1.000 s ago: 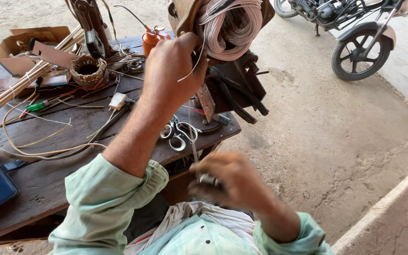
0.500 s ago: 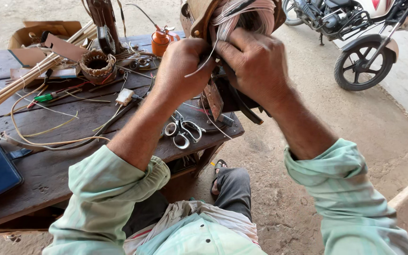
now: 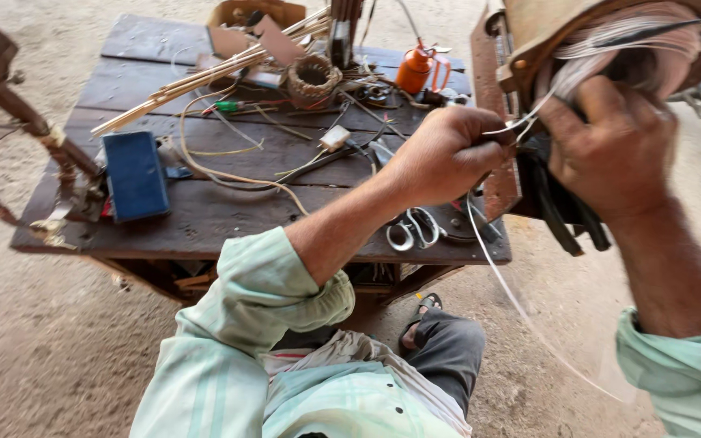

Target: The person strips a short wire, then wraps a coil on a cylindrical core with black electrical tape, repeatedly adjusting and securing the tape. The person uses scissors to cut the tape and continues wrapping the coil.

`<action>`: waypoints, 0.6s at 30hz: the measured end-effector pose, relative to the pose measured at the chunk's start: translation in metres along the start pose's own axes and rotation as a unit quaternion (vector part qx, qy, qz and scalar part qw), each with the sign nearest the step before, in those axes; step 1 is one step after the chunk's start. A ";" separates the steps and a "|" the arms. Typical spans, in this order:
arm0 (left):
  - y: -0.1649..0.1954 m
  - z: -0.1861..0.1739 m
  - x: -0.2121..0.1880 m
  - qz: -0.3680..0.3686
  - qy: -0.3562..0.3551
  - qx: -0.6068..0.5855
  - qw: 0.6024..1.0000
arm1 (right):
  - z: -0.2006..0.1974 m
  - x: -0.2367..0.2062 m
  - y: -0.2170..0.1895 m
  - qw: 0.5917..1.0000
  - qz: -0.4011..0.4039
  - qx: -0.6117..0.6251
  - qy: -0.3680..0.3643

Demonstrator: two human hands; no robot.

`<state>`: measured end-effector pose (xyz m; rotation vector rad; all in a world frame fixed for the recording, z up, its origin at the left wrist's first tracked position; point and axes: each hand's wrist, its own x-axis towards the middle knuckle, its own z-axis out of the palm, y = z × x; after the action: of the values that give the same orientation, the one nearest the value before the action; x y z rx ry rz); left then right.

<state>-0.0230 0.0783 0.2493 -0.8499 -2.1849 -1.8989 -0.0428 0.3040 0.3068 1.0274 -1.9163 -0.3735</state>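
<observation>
Your left hand (image 3: pixel 448 154) pinches pale strands against the rusty brown wound coil (image 3: pixel 610 57), which your right hand (image 3: pixel 610 146) grips; winding looks largely done, one loose strand (image 3: pixel 521 308) trailing below.

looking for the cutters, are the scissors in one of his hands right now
No, the scissors lie on the wooden table below the left hand, while both hands grip the winding.

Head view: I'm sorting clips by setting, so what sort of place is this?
Probably an open-air repair stall. A worn wooden table on bare ground holds scissors, loose wires and an orange oil can, and both hands work at a wire coil.
</observation>
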 end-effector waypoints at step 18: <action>-0.007 -0.030 -0.049 -0.070 -0.108 -0.149 0.980 | 0.011 -0.004 -0.003 0.993 0.044 0.104 0.028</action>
<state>0.0068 0.0336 0.2279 -1.0168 -2.1610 -2.3471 -0.0495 0.3036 0.2965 1.0715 -1.9717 -0.0961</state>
